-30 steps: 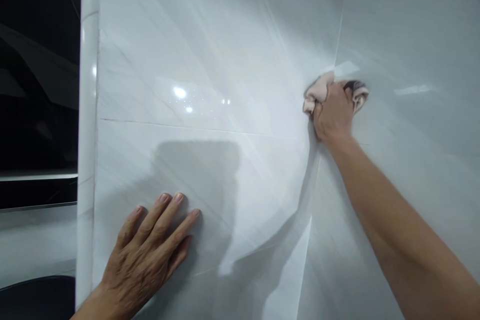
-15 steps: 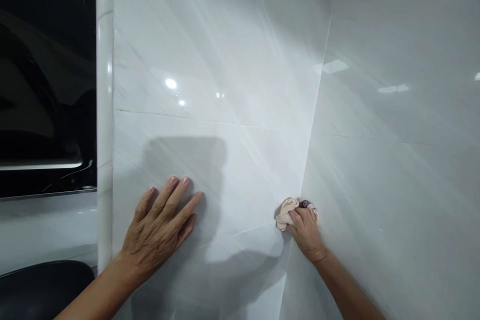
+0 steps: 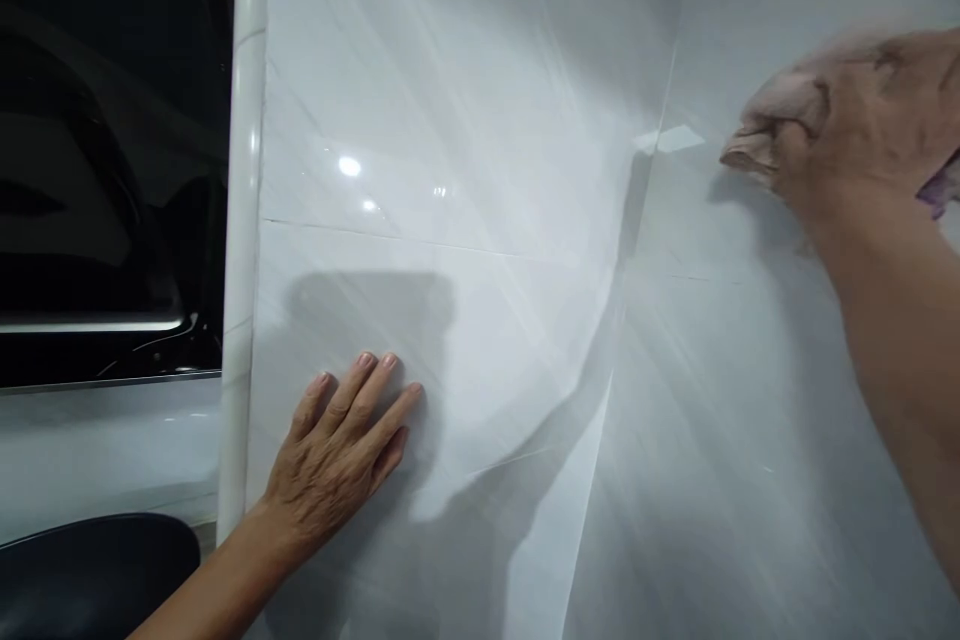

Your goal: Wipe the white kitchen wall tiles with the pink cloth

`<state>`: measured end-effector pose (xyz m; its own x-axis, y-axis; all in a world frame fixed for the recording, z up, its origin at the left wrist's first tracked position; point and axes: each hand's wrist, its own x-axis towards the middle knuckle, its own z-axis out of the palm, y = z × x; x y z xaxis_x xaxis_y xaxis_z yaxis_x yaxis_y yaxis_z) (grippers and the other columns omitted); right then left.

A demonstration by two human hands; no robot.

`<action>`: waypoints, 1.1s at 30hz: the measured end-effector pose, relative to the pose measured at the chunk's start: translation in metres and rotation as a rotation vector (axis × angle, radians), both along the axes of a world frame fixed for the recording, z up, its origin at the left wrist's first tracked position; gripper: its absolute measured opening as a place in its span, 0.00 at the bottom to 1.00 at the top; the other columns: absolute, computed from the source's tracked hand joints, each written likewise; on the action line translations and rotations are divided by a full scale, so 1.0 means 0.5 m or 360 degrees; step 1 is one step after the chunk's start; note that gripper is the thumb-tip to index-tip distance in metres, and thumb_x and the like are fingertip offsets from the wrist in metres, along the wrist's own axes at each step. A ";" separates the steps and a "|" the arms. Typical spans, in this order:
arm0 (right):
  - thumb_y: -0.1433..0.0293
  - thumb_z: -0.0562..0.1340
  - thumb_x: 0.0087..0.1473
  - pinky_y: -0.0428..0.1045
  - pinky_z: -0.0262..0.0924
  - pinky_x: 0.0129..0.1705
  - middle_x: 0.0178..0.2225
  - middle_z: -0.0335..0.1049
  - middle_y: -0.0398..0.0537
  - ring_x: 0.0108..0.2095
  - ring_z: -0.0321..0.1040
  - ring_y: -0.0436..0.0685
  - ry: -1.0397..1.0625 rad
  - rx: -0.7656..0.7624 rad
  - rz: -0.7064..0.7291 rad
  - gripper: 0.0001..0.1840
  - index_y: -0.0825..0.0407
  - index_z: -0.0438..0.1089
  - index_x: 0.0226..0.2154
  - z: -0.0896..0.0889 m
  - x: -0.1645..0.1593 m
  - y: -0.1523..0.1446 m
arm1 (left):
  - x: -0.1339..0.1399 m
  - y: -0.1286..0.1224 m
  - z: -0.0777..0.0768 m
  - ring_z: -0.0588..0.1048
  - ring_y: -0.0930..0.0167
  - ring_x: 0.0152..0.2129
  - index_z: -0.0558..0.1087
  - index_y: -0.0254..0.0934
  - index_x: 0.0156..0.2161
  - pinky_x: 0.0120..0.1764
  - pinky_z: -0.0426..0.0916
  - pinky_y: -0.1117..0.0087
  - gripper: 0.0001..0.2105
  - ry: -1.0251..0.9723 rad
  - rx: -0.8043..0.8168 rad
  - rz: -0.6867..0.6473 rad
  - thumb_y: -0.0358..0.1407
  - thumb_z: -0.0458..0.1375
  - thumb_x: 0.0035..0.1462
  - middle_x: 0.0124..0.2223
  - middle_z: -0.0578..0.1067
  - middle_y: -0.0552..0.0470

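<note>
My left hand (image 3: pixel 341 450) lies flat on the glossy white marbled wall tiles (image 3: pixel 525 340), fingers spread, holding nothing. At the upper right, my right hand (image 3: pixel 862 130) is closed around a crumpled pale cloth (image 3: pixel 787 105), blurred by motion. A purple bit of the cloth shows at the right edge of the picture. The cloth is against or close to the right-hand wall (image 3: pixel 720 400); I cannot tell if it touches. My arm's shadow falls across the corner where the two tiled walls meet.
A rounded white edge trim (image 3: pixel 244 220) borders the left wall. Beyond it hangs a shiny black panel (image 3: pixel 105 170), over a pale tiled surface (image 3: pixel 112 450). A dark rounded object (image 3: pixel 97 570) sits at the lower left. Lamp reflections show on the tiles.
My right hand has swept from low in the corner up and to the right with the cloth. My left hand stays flat on the wall, while the view has shifted slightly.
</note>
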<state>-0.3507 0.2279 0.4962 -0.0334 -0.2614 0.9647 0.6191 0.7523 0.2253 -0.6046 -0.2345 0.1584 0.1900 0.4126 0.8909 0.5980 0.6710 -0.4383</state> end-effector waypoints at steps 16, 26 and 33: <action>0.69 0.52 0.61 0.64 0.71 0.49 0.52 0.71 0.64 0.50 0.72 0.69 -0.0515 -0.0799 0.0513 0.15 0.53 0.70 0.46 -0.570 -0.257 -0.095 | 0.006 0.000 0.005 0.65 0.58 0.70 0.72 0.44 0.64 0.74 0.49 0.52 0.23 0.0031 0.0030 0.0009 0.39 0.63 0.65 0.70 0.69 0.43; 0.56 0.61 0.60 0.60 0.70 0.54 0.51 0.64 0.57 0.50 0.69 0.61 0.0939 -0.0806 0.1283 0.21 0.47 0.53 0.48 -0.462 -0.252 -0.111 | 0.002 -0.001 0.000 0.62 0.57 0.71 0.71 0.44 0.65 0.74 0.47 0.51 0.24 0.0024 0.0019 0.0010 0.39 0.63 0.65 0.71 0.68 0.42; 0.52 0.54 0.67 0.72 0.52 0.71 0.69 0.56 0.65 0.72 0.49 0.72 -0.0144 -0.0569 0.0950 0.33 0.54 0.57 0.66 -0.527 -0.337 -0.111 | -0.001 0.001 -0.002 0.62 0.59 0.71 0.71 0.45 0.65 0.75 0.47 0.52 0.23 -0.0013 0.0036 -0.0017 0.38 0.63 0.66 0.70 0.68 0.43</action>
<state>-0.5192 0.1723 0.2329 -0.0672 0.0729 0.9951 0.0676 0.9954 -0.0683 -0.6050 -0.2340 0.1577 0.1871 0.3906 0.9014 0.6085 0.6742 -0.4185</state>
